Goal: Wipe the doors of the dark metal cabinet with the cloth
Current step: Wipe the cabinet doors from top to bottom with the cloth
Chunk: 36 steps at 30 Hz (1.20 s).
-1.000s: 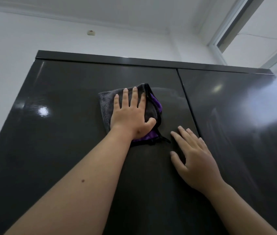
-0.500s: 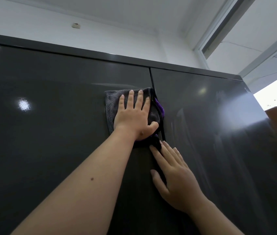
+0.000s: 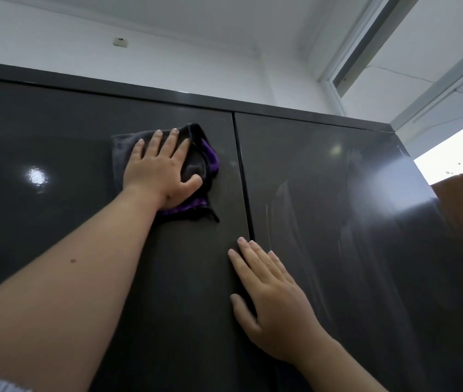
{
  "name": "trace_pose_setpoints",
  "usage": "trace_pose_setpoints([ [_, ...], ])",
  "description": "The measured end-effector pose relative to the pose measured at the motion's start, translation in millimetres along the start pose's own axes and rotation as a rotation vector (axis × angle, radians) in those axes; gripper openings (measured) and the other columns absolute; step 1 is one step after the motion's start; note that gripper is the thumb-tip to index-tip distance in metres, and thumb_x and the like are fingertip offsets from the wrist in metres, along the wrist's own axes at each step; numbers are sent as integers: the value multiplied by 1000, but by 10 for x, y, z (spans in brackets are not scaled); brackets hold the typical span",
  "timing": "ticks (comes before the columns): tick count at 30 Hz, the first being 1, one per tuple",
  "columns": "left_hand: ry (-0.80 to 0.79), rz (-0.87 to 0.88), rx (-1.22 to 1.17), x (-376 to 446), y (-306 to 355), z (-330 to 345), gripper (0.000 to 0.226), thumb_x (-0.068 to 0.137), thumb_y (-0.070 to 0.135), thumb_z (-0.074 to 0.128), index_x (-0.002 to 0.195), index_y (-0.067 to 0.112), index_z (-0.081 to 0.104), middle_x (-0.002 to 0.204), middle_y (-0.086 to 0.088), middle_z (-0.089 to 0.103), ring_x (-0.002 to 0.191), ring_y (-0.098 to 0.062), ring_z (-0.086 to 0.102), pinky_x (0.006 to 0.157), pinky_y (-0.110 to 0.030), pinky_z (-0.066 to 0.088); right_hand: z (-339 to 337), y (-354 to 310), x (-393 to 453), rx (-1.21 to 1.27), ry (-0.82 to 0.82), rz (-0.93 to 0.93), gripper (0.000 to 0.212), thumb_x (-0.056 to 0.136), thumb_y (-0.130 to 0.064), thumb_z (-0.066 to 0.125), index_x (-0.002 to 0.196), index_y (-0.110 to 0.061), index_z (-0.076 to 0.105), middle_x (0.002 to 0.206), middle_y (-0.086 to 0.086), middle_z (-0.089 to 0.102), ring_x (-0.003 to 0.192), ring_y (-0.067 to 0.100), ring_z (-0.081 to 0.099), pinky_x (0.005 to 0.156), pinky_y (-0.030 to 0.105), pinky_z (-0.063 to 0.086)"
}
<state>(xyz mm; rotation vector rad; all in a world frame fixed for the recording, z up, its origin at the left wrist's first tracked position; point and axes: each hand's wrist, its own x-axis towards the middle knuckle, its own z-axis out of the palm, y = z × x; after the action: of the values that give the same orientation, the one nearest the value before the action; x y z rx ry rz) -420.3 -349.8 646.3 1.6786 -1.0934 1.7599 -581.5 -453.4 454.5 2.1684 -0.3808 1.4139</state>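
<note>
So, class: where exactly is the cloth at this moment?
In the head view, the cloth lies flat under the left hand near the top of the left door, left of the door seam.

Bright window [image 3: 456,154] daylight, glare on cabinet [image 3: 394,171]

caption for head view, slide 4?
Left hand presses cloth on left cabinet door; right hand braces flat.

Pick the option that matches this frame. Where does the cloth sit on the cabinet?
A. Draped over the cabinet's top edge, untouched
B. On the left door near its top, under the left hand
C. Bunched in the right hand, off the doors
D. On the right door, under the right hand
B: the left hand presses the cloth flat on the left door, left of the seam; the right hand lies bare lower down.
</note>
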Motion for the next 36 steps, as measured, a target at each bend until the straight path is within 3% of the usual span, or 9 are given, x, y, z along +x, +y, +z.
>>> trace_pose_setpoints([
  [1,-7,-2,11,1,-2,2,75,86,59,28,150,26,4,158,1,-6,144,-22,-6,115,-44,-2,4,-20,7,-10,9,19,64,92,-40,30,151,-23,11,156,-7,-5,140,6,-18,113,30,-16],
  [3,-12,-9,27,-8,51,-2,76,85,59,25,150,25,3,158,0,-7,143,-25,-8,115,-46,-3,15,-89,11,-53,74,61,63,85,-38,36,143,-15,39,152,4,29,142,17,19,114,45,16],
  [4,-13,-17,26,-12,94,-10,77,85,60,23,150,24,2,158,-1,-7,143,-27,-8,114,-47,-4,26,-124,15,-74,115,80,61,81,-38,38,135,-12,51,144,7,44,135,20,37,107,47,32],
  [6,-17,-7,16,-11,224,-25,78,85,60,24,150,23,2,158,-3,-7,143,-28,-8,114,-48,-4,65,-191,32,-101,177,103,60,77,-37,39,126,-9,60,134,9,54,126,21,49,97,47,44],
  [11,-40,201,22,-79,658,51,80,82,62,21,149,26,-1,157,0,-11,143,-25,-10,114,-46,-6,156,-234,22,-146,212,128,62,79,-39,38,130,-8,56,138,10,51,128,23,47,101,45,40],
  [16,-32,282,40,-27,458,55,81,79,64,23,149,31,-2,157,4,-10,144,-19,-8,114,-42,-5,197,-195,1,-138,221,110,62,83,-39,39,134,-7,51,142,10,47,133,24,41,103,51,38],
  [26,-34,111,19,-34,457,24,80,79,62,17,149,28,1,158,1,-8,143,-26,-9,115,-47,-4,259,-183,-7,-169,280,106,62,84,-39,38,134,-6,50,142,11,46,132,24,41,101,51,40],
  [33,-35,226,24,-55,741,71,76,85,61,23,149,28,0,157,0,-10,143,-26,-10,114,-48,-5,258,-186,-2,-201,254,104,63,84,-39,35,135,-6,49,142,12,45,133,24,40,102,49,39],
  [36,-41,253,17,-38,713,79,76,85,62,25,149,31,-1,157,1,-10,143,-24,-9,114,-47,-5,251,-176,-5,-157,223,92,64,87,-39,32,141,-6,40,148,11,37,138,24,31,109,49,26],
])
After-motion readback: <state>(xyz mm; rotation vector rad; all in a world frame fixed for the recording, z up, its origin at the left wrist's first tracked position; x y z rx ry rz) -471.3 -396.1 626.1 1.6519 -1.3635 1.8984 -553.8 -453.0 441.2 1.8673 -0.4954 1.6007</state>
